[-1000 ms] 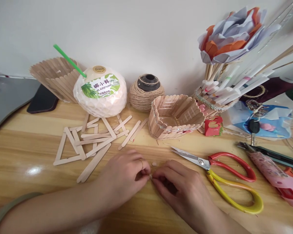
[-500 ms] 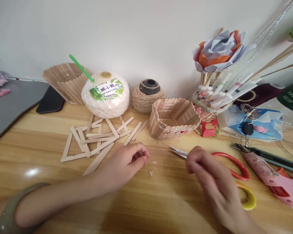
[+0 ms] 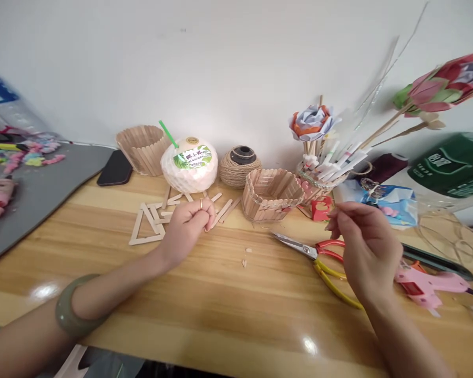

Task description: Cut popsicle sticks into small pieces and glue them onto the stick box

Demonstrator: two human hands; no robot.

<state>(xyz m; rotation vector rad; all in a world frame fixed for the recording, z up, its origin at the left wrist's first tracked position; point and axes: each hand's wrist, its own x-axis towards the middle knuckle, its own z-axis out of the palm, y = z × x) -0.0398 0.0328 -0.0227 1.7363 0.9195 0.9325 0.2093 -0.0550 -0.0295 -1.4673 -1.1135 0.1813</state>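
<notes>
My left hand [image 3: 189, 226] is closed, thumb against curled fingers, beside loose craft sticks [image 3: 145, 240]. Whatever it may hold is hidden. Raised to the right, my right hand [image 3: 370, 244] has its thumb and fingertips pinched together; anything between them is too small to make out. Scissors [image 3: 309, 251] with red and yellow handles lie partly behind that hand, their blades pointing left. Between the hands, two small wood scraps rest on the table, one of them a heart-like piece [image 3: 244, 263]. An oval craft-stick basket [image 3: 274, 202] with a glittery trim stands behind them.
At the back are a second stick basket [image 3: 140, 149], a wrapped coconut [image 3: 189, 170] with a green straw, a twine spool [image 3: 240, 170] and a pen holder [image 3: 319, 181]. A pink glue gun [image 3: 421, 283] lies right. A phone [image 3: 115, 169] and grey mat [image 3: 51, 194] are left.
My right hand has risen off the scissors, which now show almost whole on the table. My left hand has shifted left, over the craft sticks. The view has widened.
</notes>
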